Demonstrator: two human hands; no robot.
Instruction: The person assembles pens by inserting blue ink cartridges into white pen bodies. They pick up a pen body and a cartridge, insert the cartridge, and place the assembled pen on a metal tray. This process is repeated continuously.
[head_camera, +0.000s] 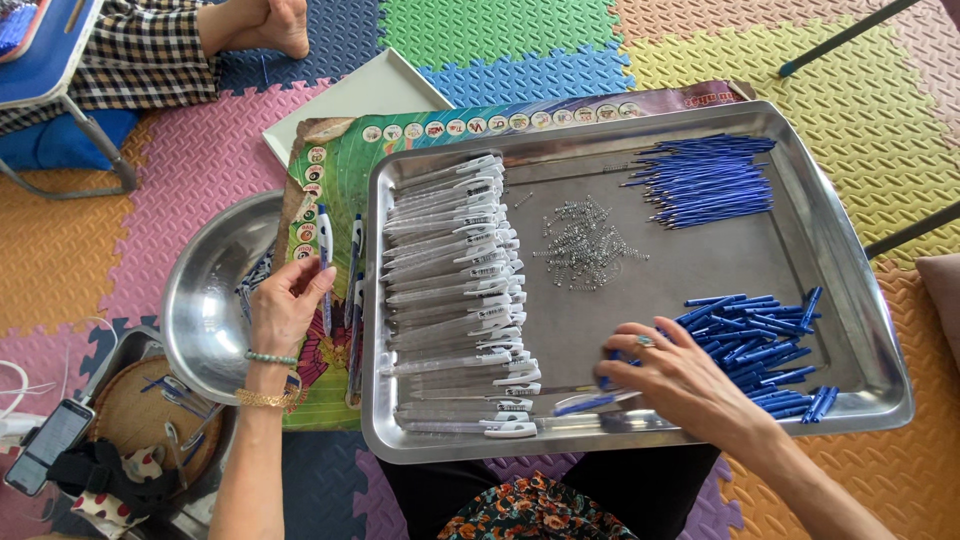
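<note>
I see left hand (285, 300) pinching one white-blue pen (324, 262) upright, beside steel tray (840, 260) | right hand (670, 375) fingers closed on blue pen part (606, 366) inside tray, near pile of blue caps (765, 350)

phone (48, 445) | bottom left | dark rectangular screen, tilted
</note>
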